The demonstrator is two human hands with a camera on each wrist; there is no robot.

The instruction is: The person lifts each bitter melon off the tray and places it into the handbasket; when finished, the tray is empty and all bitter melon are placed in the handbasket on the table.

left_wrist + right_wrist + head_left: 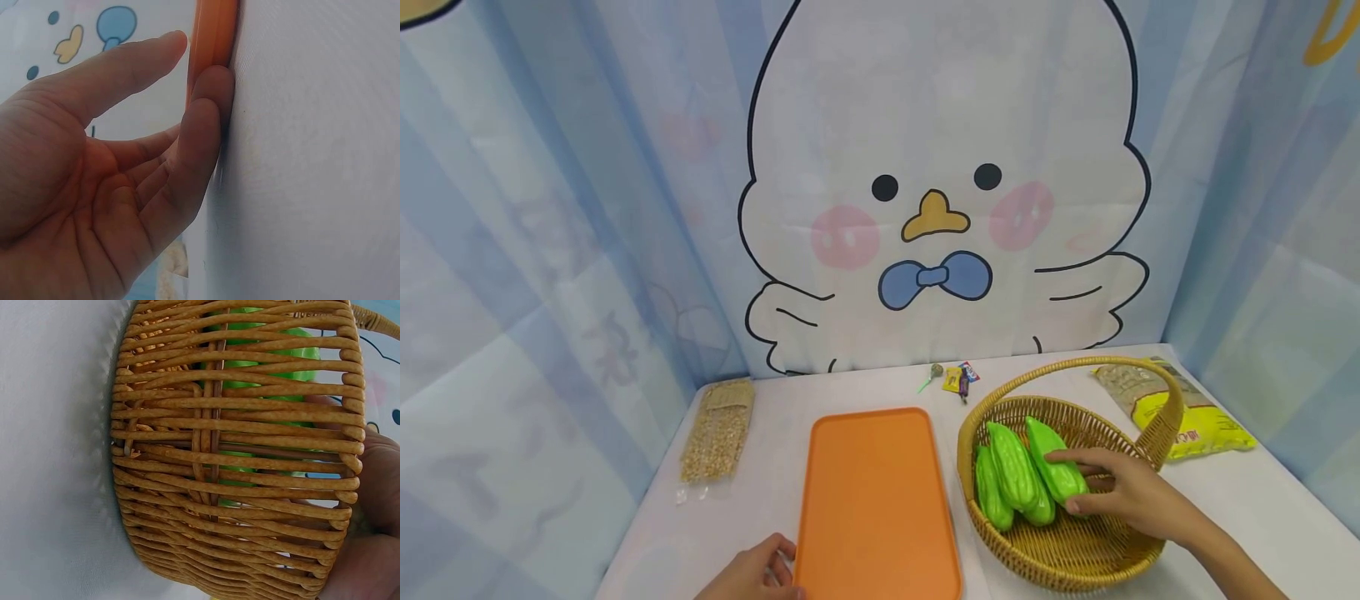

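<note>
In the head view, a round wicker basket (pixel 1060 575) with a tall handle holds several ridged green bitter melons (pixel 1013 467), glossy like plastic. My right hand (pixel 1120 492) reaches into it and holds the rightmost bitter melon (pixel 1054 458) between thumb and fingers. From the right wrist the basket's side (pixel 237 444) covers most of the grasp. An orange tray (pixel 876 500) lies flat left of the basket. Beside its left edge, my left hand (pixel 756 571) touches the rim. Up close, the left hand's (pixel 119 162) fingers rest against the tray's side, thumb raised near the rim.
A bag of grains (pixel 718 433) lies at the table's left. Behind the basket, a yellow-labelled bag (pixel 1187 417) sits at the right. Small candies (pixel 955 379) and a lollipop (pixel 932 372) are at the back. Printed curtains (pixel 940 108) surround the white table.
</note>
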